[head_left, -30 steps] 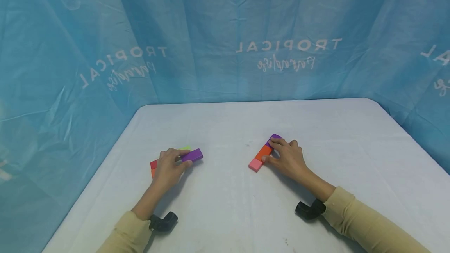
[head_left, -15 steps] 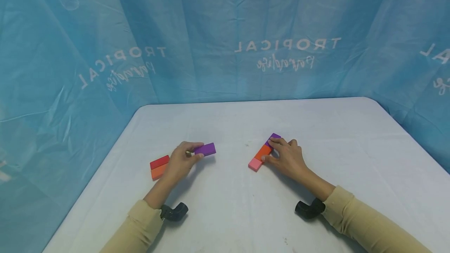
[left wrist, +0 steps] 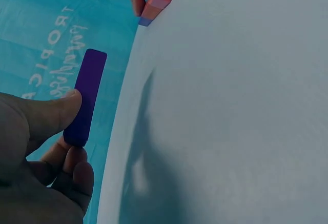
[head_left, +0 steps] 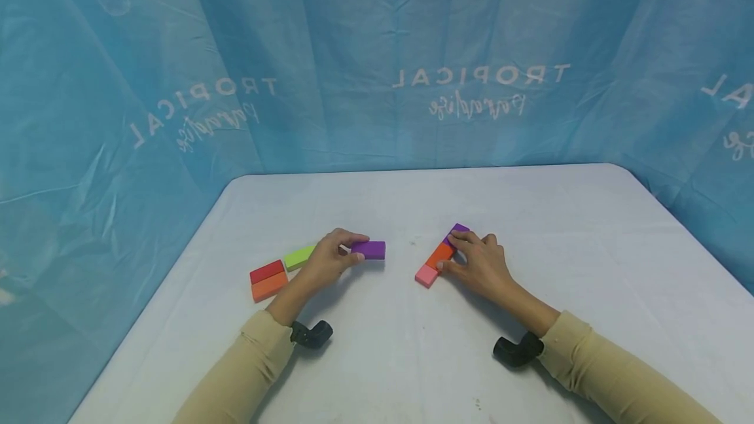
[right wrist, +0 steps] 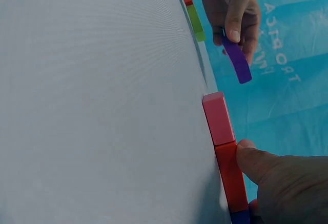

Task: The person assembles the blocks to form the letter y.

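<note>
A purple block (head_left: 368, 250) is pinched between the thumb and fingers of my left hand (head_left: 328, 262), raised above the white table. The left wrist view shows the same purple block (left wrist: 87, 98) with its far end sticking out past the thumb. On the table to the right, a pink block (head_left: 427, 275), a red-orange block (head_left: 439, 256) and another purple block (head_left: 461, 228) lie end to end in a slanting row. My right hand (head_left: 484, 265) holds this row, thumb against the red-orange block (right wrist: 231, 178) and fingers over the purple one, which they partly cover.
Left of my left hand lie a green block (head_left: 298, 258), a red block (head_left: 267, 271) and an orange block (head_left: 269, 286), close together; the hand may hide part of the green one. A blue curtain (head_left: 353, 84) hangs behind the white table (head_left: 400, 358).
My left hand has moved right with the purple block, away from the red, orange and green blocks, which show more now. The right hand and its row have stayed put.
</note>
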Demonstrator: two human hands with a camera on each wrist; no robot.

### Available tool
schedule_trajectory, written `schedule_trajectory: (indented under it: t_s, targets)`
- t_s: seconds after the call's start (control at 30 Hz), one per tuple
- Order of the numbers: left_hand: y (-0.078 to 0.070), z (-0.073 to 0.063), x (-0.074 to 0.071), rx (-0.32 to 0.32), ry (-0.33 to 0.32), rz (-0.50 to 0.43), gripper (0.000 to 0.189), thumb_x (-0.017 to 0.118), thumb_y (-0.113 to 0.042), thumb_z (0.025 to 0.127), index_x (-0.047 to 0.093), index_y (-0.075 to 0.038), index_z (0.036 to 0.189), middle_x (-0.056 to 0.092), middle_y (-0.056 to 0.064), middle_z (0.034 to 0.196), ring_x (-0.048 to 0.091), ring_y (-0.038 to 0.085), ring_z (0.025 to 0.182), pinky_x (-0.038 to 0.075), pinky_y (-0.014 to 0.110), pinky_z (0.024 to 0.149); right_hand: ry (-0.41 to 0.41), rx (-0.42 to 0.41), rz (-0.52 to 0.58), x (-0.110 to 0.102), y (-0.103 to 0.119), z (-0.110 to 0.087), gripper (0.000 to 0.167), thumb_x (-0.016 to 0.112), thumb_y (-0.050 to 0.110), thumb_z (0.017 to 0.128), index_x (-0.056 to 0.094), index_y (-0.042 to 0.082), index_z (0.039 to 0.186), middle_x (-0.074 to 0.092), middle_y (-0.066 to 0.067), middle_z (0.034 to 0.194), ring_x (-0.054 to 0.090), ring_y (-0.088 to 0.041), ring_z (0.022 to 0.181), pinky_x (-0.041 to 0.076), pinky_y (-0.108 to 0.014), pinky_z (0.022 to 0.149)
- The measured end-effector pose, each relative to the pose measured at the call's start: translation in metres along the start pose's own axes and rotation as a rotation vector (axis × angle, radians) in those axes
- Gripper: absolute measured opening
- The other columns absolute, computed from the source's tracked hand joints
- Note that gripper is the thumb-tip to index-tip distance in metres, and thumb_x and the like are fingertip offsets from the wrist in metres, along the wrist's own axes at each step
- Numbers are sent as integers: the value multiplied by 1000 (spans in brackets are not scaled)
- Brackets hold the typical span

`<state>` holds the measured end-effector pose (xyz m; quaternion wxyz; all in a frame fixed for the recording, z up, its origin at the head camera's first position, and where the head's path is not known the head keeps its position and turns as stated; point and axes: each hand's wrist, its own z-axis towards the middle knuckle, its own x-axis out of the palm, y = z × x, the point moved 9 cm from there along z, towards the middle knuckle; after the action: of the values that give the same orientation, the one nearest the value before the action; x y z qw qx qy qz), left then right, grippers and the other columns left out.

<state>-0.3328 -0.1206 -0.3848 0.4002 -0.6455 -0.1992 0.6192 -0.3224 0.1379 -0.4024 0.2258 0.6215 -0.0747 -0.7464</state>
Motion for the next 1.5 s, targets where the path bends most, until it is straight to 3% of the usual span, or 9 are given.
schedule_trajectory:
  t_s: [0.2, 0.6, 0.8, 1.23, 1.5]
  targets:
    - [-5, 10, 14, 62, 65, -5, 32, 66, -10, 86, 65, -12, 118, 61, 7, 113, 54, 21, 104, 43, 31, 87, 8, -2, 0, 0, 0, 0, 64, 72, 44, 78, 57, 10, 131, 53, -14, 136, 46, -36, 103, 38, -45, 79]
    - [-8, 21, 41, 105, 167, 33, 32, 65, -11, 87, 65, -15, 119, 60, 4, 113, 51, 19, 107, 39, 31, 87, 13, -1, 1, 2, -1, 0, 64, 72, 44, 78, 57, 11, 131, 53, -13, 137, 45, -36, 103, 37, -43, 78]
    - [-9, 24, 49, 76, 194, 39, 33, 66, -11, 86, 65, -18, 118, 59, 1, 114, 50, 18, 104, 40, 30, 85, 14, 2, 2, 3, -2, -1, 63, 73, 42, 78, 57, 11, 131, 53, -13, 136, 45, -35, 103, 37, -42, 78]
    - [-15, 27, 61, 118, 228, 89, 32, 67, -11, 85, 66, -17, 116, 60, 1, 112, 46, 17, 102, 37, 29, 84, 9, -2, 0, 3, -2, -1, 63, 74, 40, 77, 57, 10, 130, 54, -13, 135, 46, -35, 103, 38, -43, 78]
    - [-17, 29, 62, 125, 231, 115, 33, 68, -10, 84, 66, -16, 117, 61, 1, 114, 45, 18, 105, 37, 35, 91, 1, -2, 2, 1, -2, 1, 64, 73, 43, 78, 57, 10, 130, 54, -13, 135, 46, -35, 103, 37, -43, 78]
